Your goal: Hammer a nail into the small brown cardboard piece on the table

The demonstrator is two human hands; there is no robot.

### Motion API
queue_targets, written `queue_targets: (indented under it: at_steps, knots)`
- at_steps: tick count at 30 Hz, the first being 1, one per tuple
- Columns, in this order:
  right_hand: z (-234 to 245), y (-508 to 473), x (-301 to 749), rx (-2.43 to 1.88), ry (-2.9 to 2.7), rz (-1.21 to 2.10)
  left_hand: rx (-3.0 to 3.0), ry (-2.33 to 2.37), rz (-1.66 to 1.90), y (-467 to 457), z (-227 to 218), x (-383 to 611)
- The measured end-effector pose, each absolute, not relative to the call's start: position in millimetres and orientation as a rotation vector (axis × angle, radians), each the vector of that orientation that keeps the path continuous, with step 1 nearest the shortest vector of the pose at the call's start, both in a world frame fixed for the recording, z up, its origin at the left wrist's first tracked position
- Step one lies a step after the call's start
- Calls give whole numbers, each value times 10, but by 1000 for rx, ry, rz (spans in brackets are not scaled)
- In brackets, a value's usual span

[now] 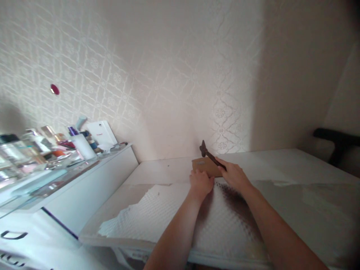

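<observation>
My right hand [235, 175] is wrapped round the handle of a dark hammer [216, 160], whose head is raised just above a brown board [213, 171]. With curled fingers, my left hand [201, 182] holds this board at its near left edge. A small greyish row of marks or metal pieces [200, 162] lies on the board near its left corner, too small to make out. Beneath my forearms, white bubble wrap [157, 204] spreads over the white table [112, 210].
At the left stands a white dresser [92, 187] with its glass top crowded with bottles and a white box [101, 133]. The patterned wall [174, 93] rises right behind the table. A black chair armrest [334, 135] juts in at the right.
</observation>
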State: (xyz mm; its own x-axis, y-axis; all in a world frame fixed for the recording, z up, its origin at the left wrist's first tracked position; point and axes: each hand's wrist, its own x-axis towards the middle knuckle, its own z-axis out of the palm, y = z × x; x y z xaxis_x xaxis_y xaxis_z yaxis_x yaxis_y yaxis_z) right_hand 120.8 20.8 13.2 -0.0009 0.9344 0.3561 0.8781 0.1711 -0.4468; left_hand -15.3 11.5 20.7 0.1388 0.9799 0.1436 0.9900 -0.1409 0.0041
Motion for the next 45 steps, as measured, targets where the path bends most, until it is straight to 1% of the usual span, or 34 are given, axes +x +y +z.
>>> queue_targets:
  at_steps: [11, 17, 23, 30, 39, 45]
  knots:
    - [133, 213, 1270, -1798, -1893, 159, -2304, -2007, -145, 136, 201, -169]
    - [144, 214, 1261, -1726, -1894, 182, -2306, -2009, -141, 135, 201, -175]
    - [131, 219, 1268, -1784, -1866, 157, -2302, -2027, -100, 125, 216, -173]
    - [131, 221, 1249, -1720, -1911, 216, -2304, -2022, -100, 120, 221, -168]
    - [113, 249, 1276, -1692, -1876, 221, -2302, -2007, -151, 130, 194, -180]
    - [128, 241, 1276, -1672, -1863, 214, -2308, -2013, -111, 116, 228, -172]
